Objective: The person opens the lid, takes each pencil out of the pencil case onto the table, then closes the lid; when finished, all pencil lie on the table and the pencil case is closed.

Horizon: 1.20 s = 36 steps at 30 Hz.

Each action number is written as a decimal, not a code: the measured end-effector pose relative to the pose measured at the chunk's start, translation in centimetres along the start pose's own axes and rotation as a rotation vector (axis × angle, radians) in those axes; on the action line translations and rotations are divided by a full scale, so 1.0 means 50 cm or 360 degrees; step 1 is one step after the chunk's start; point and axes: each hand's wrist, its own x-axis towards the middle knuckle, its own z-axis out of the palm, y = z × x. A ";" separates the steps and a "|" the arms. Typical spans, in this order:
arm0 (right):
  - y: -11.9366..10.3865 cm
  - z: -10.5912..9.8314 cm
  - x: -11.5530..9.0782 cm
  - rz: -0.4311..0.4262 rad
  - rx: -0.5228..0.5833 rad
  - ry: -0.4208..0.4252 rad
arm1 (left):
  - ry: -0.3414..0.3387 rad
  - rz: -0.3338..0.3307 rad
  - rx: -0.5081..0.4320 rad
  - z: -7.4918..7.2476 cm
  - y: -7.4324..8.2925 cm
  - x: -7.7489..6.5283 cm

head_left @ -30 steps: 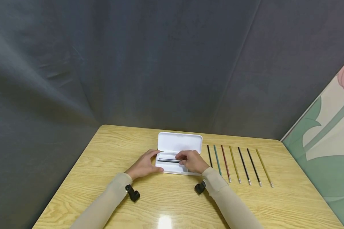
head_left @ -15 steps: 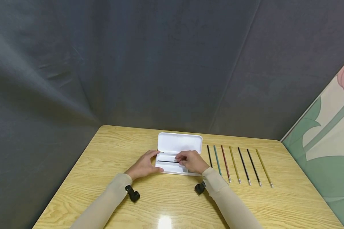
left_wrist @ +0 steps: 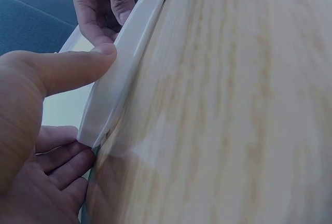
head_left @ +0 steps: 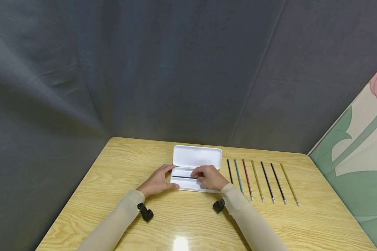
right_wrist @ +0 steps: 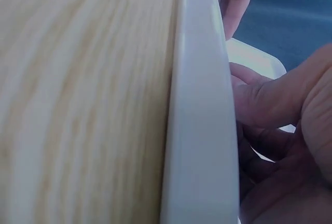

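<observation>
A white pencil case (head_left: 191, 185) lies on the table with its lid (head_left: 197, 156) swung up at the back. My left hand (head_left: 156, 181) grips the case's left end, thumb on the front wall and fingers round the far corner. In the left wrist view that thumb (left_wrist: 78, 68) presses the white wall. Inside the case a thin black pencil (head_left: 183, 177) lies lengthwise. My right hand (head_left: 211, 177) reaches in over the front wall, with curled fingers and thumb pinching the pencil's right part. In the right wrist view the case wall (right_wrist: 202, 105) hides those fingertips.
To the right of the case several pencils lie in a spaced row, among them a teal pencil (head_left: 238, 174), a red pencil (head_left: 247, 178) and a yellow pencil (head_left: 290, 183). Dark cloth (head_left: 188, 76) hangs behind the wooden table (head_left: 188, 216).
The black pencil has sunk lower into the case, where two dark lines showed a second ago and one shows now. The right fingers shifted slightly; the left hand stayed put.
</observation>
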 end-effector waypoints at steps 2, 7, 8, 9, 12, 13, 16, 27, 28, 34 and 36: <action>0.001 -0.002 0.000 -0.0011 0.0003 -0.0012 | 0.0000 0.0007 0.0001 0.000 0.000 -0.001; 0.002 -0.006 0.002 0.0000 0.0044 -0.0041 | -0.0005 0.0004 0.0006 0.001 -0.001 -0.001; 0.002 -0.007 0.002 0.0005 0.0052 -0.0049 | -0.0006 -0.0001 0.0009 0.001 -0.001 0.000; 0.002 -0.008 0.002 0.0009 0.0062 -0.0054 | -0.0005 -0.0002 0.0008 0.001 -0.001 0.000; 0.002 -0.009 0.002 0.0026 0.0085 -0.0072 | 0.0004 0.0006 0.0003 0.000 -0.001 0.000; 0.002 -0.010 0.003 0.0030 0.0090 -0.0077 | 0.0004 0.0006 0.0001 0.000 0.000 0.000; 0.003 -0.010 0.002 0.0030 0.0096 -0.0091 | 0.0007 0.0007 -0.0011 0.000 0.002 0.000; 0.003 -0.037 -0.005 -0.0037 0.0239 0.0068 | -0.0013 -0.0015 -0.0003 -0.003 0.003 -0.001; 0.003 -0.042 -0.005 -0.0032 0.0261 0.0092 | -0.0011 -0.0008 -0.0003 -0.004 0.002 -0.001; 0.004 -0.076 -0.014 0.0078 0.0422 0.0226 | -0.0019 -0.0018 0.0013 -0.005 0.003 -0.003; 0.007 -0.089 -0.019 0.0108 0.0478 0.0280 | -0.0022 -0.0027 0.0015 -0.004 0.003 -0.004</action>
